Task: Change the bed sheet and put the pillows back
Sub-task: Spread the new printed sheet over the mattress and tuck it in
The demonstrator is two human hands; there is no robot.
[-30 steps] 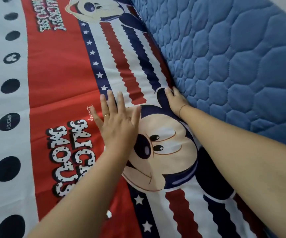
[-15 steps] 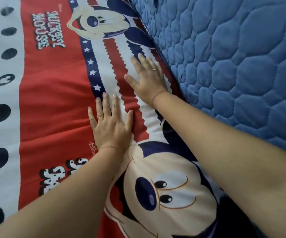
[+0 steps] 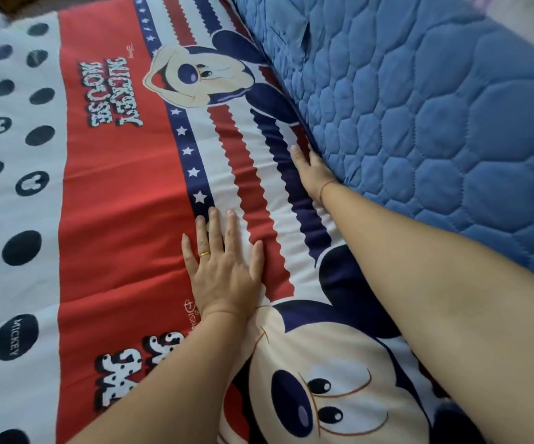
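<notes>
The red, white and navy cartoon-print bed sheet [image 3: 115, 203] covers the bed, its long edge running along the blue quilted padding [image 3: 435, 123]. The right hand [image 3: 312, 169], fingers straight, presses at that seam; the left hand [image 3: 224, 270] lies flat and spread, further in.

We see the bed sheet [image 3: 121, 193] with a broad red band, a white field of black dots, navy strips of white stars, wavy red, white and navy stripes, and cream-faced cartoon mice. The quilted cover [image 3: 435, 129] is plain blue, stitched in hexagons. We note a gold ring [image 3: 204, 254].
</notes>
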